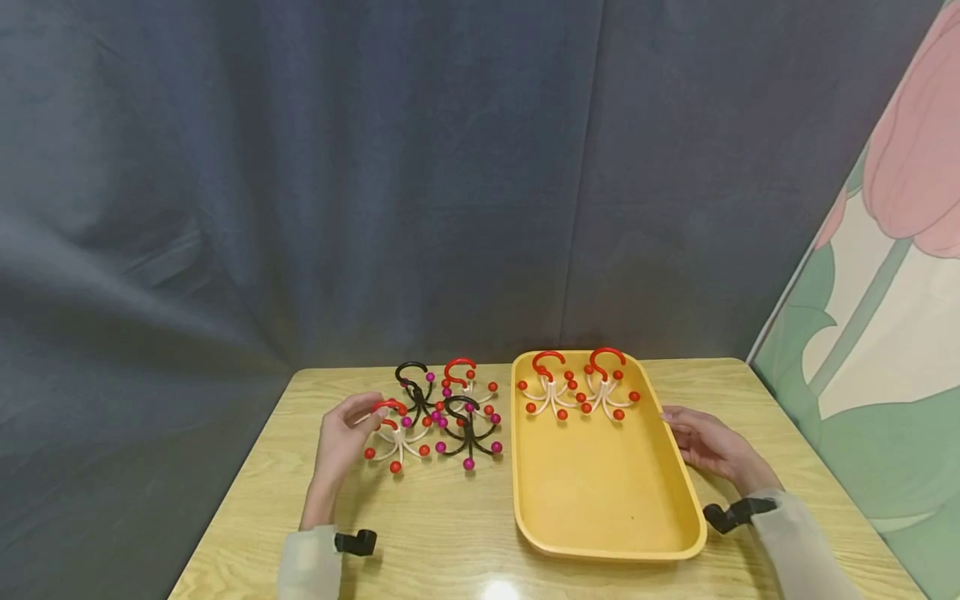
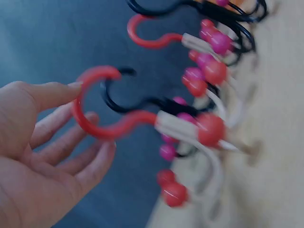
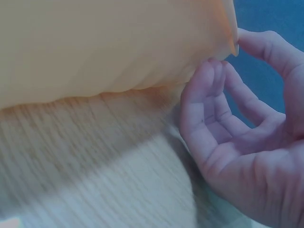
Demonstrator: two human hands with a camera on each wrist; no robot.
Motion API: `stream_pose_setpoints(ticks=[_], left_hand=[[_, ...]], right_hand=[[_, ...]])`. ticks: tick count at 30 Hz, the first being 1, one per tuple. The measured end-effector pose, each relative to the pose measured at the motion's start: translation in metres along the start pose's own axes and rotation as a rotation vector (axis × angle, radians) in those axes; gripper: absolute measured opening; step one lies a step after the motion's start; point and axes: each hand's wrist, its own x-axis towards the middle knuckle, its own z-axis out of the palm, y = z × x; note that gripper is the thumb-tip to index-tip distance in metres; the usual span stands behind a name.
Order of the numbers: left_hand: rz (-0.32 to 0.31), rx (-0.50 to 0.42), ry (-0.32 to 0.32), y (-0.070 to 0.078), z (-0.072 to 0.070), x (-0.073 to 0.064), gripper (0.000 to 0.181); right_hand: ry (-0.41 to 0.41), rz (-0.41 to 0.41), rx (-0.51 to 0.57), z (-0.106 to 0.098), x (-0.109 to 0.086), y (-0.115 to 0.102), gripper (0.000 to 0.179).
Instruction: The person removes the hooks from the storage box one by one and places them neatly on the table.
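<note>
Clearly the likeliest slip is at the left, where the left hand (image 1: 341, 437) has only a thumb and fingertip against the red loop of the red-and-white hook hanger (image 1: 395, 437). Its fingers (image 2: 57, 142) are nearly straight and spread, not wrapped round the loop, so a lift from this hold could let the piece swing or drop. Its white prongs lie right against the black hook hangers (image 1: 450, 421) with magenta beads, touching or perhaps interlaced (the blur in the wrist view hides which), so a pull may drag the neighbours across the worktop (image 1: 420, 533).

This hanger sits at the near left of the cluster, on the worktop, left of the yellow tray (image 1: 600, 492): a red S-shaped hook on top, curved white arms below, each ending in a red ball.

Two like hangers (image 1: 577, 387) lie at the tray's far end. The right hand (image 1: 708, 446) rests at the tray's right rim, fingers loosely curled and touching the edge without clamping it; a nudge there could shift the tray.
</note>
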Motion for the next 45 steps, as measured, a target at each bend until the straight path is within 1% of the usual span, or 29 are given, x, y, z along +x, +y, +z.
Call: stream_pose_setpoints(ticks=[2,5,7,8,11,14,18,20,21,25,26,28,32,37,41,45], left_hand=[[0.023,0.022,0.014,0.012,0.001,-0.003,0.034],[0.077,0.047,0.032,0.034,0.004,-0.006,0.034],[0.115,0.044,0.032,0.048,0.008,-0.007,0.033],[0.135,0.037,0.028,0.055,0.01,-0.008,0.032],[0.184,0.013,0.007,0.071,0.017,-0.01,0.028],[0.222,0.016,-0.025,0.082,0.026,-0.011,0.024],[0.245,0.04,-0.084,0.093,0.04,-0.011,0.021],[0.243,0.057,-0.131,0.096,0.048,-0.011,0.02],[0.244,0.064,-0.159,0.097,0.052,-0.01,0.021],[0.247,0.085,-0.284,0.101,0.07,-0.009,0.024],[0.252,0.084,-0.308,0.102,0.074,-0.009,0.024],[0.267,0.086,-0.337,0.103,0.084,-0.008,0.023],[0.307,0.087,-0.352,0.104,0.105,-0.005,0.021],[0.314,0.076,-0.367,0.102,0.128,-0.002,0.022],[0.297,0.073,-0.36,0.102,0.147,0.002,0.025],[0.238,0.039,-0.349,0.1,0.166,0.008,0.027]], right_hand=[[0.04,-0.004,-0.034,0.001,0.0,-0.001,0.024],[0.085,-0.023,-0.078,0.004,0.002,-0.003,0.042],[0.082,-0.039,-0.098,0.005,0.002,-0.005,0.053],[0.079,-0.043,-0.099,0.005,0.003,-0.006,0.056],[0.058,-0.048,-0.089,0.006,0.004,-0.008,0.059],[0.054,-0.044,-0.064,0.008,0.006,-0.009,0.063],[0.08,-0.034,-0.047,0.01,0.006,-0.009,0.067],[0.09,-0.033,-0.044,0.011,0.006,-0.009,0.064],[0.098,-0.033,-0.041,0.011,0.005,-0.009,0.059],[0.104,-0.031,-0.022,0.011,0.004,-0.008,0.033],[0.105,-0.029,-0.013,0.011,0.003,-0.008,0.028],[0.103,-0.025,-0.001,0.011,0.002,-0.007,0.023],[0.104,-0.019,0.015,0.011,0.001,-0.007,0.021],[0.09,-0.023,0.018,0.011,0.0,-0.008,0.021],[0.098,-0.026,-0.002,0.011,0.001,-0.009,0.023],[0.117,-0.015,-0.007,0.011,0.001,-0.01,0.026]])
